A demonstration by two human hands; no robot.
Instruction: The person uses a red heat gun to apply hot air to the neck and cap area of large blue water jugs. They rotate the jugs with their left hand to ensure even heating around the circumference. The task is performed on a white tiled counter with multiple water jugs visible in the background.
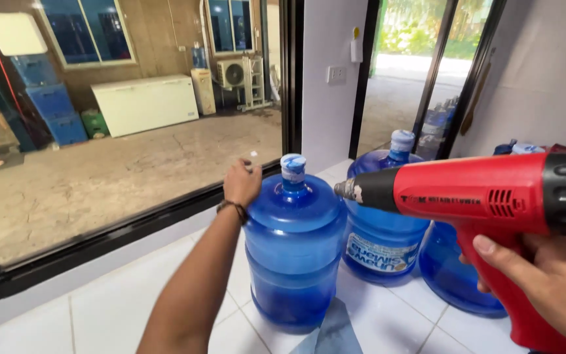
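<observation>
A person's view looks down at large blue water bottles standing on a white tiled floor (119, 314) beside a wide black-framed window (126, 229).

The nearest water bottle (294, 252) is translucent blue plastic with ridged sides and a rounded shoulder, standing upright in the middle of the view. Its narrow neck is sealed by a cap (293, 167) wrapped in a pale blue and white sleeve.

The left hand (242, 182) reaches forward, a dark bracelet at the wrist, and rests at the bottle's shoulder just left of the neck, fingers curled loosely (whether they grip anything cannot be told from this angle).

The right hand (545, 285) is wrapped around the handle of a red heat gun (486, 196) with a black rear end and a black nozzle tipped in metal. The nozzle points left toward the capped neck, near it but not touching.

Behind the gun stands a second blue bottle (381, 239) with a printed label and a similar capped neck. A third blue bottle (450, 272) sits partly hidden under the gun.

Through the window lies a bare concrete yard with a white chest freezer (145, 103) and stacked blue crates (50, 98).
</observation>
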